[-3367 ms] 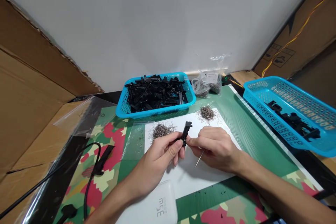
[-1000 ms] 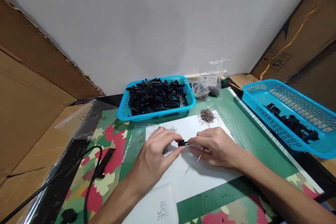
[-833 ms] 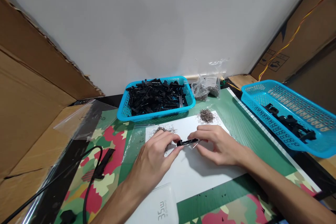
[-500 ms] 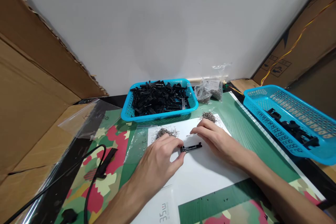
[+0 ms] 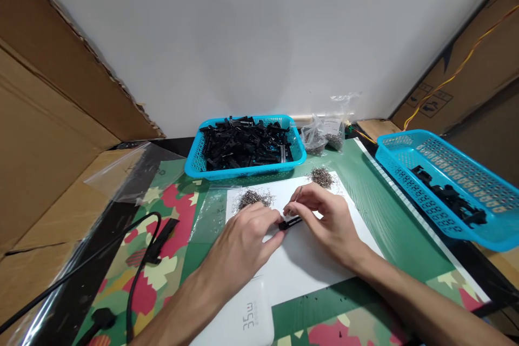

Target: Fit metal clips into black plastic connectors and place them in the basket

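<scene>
**Fingertip work on a slim black plastic part [image 5: 288, 224]**

The part was held low over a white paper sheet [image 5: 308, 267], one end pinched narrowly between thumb and fingers of the left hand [image 5: 250, 231]. The right hand [image 5: 326, 213] was curled around a thin metal rod [image 5: 299, 193], its thumb and index tips brought nearly together just above the part. The step in hand was judged to be close manipulation at the part's upper face; whether a wire bit was also pinched there could not be made out. A steady left grip and small, precise fingertip pressure seemed to be called for.

Materials: the part was narrow, rigid-looking and dark, with a lengthwise slot. Fine, springy-looking metal wire bits were heaped in a left pile [image 5: 254, 198] and a right pile [image 5: 321, 177]. Similar black pieces were contained in a perforated, glossy blue plastic basket [image 5: 243, 174] behind.
</scene>
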Demonstrator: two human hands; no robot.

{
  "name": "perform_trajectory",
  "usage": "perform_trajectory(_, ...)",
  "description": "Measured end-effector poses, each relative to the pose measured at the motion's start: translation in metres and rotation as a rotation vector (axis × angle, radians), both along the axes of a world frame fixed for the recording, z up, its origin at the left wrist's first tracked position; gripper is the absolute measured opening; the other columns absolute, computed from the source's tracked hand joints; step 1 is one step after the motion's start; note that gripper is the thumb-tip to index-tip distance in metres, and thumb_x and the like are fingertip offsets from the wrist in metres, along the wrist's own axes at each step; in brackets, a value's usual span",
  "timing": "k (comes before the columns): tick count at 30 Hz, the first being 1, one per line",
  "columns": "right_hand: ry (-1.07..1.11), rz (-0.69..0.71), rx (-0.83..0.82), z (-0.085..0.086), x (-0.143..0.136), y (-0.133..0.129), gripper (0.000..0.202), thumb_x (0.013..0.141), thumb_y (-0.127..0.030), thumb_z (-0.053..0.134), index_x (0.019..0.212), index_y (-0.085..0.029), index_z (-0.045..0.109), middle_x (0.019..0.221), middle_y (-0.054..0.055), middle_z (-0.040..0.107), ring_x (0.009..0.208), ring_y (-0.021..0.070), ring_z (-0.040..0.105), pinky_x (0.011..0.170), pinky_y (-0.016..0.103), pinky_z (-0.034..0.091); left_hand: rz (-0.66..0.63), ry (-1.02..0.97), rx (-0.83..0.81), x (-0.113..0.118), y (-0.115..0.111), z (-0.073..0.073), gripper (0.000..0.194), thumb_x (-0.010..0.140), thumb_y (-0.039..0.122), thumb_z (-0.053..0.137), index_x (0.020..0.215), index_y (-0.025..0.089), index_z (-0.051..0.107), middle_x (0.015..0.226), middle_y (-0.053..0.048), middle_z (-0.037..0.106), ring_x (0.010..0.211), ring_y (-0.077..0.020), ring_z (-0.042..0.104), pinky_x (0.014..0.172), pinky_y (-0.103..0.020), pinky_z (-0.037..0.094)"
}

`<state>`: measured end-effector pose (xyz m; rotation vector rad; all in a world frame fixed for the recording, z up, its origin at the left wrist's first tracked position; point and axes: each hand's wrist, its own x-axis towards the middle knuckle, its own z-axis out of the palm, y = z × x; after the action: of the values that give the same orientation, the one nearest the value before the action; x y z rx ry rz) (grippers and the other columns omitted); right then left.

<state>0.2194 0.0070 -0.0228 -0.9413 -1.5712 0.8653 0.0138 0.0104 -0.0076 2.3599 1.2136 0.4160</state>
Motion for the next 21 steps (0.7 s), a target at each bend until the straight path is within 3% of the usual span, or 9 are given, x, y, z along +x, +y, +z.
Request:
perform_trajectory(12,-0.031,0.03,-0.075,-0.0099,-0.0056,0.0003,0.005,0.101,-0.024,0.067,0.098,-0.02,0.066,0.084,0.001,0.072,0.072,0.0138,0.071,0.064,0.024,0.059,0.013,-0.023,0.062,0.0007,-0.0021,0.0003,0.01,0.097,0.014,0.068,0.088,0.018,0.07,0.081,-0.003,0.066,0.082,-0.0219,0.064,0.069,-0.03,0.043)
perform_trajectory(21,-0.132,0.057,-0.104,-0.0065,-0.0049,-0.0053,0.013,0.103,-0.021,0.061,0.09,-0.021,0.062,0.078,0.0,0.065,0.068,0.013,0.059,0.064,0.023,0.052,0.083,-0.043,0.035,0.0053,-0.0038,0.0004,0.013,0.094,0.01,0.07,0.084,0.018,0.073,0.079,-0.003,0.069,0.082,-0.0224,0.065,0.07,-0.032,0.044)
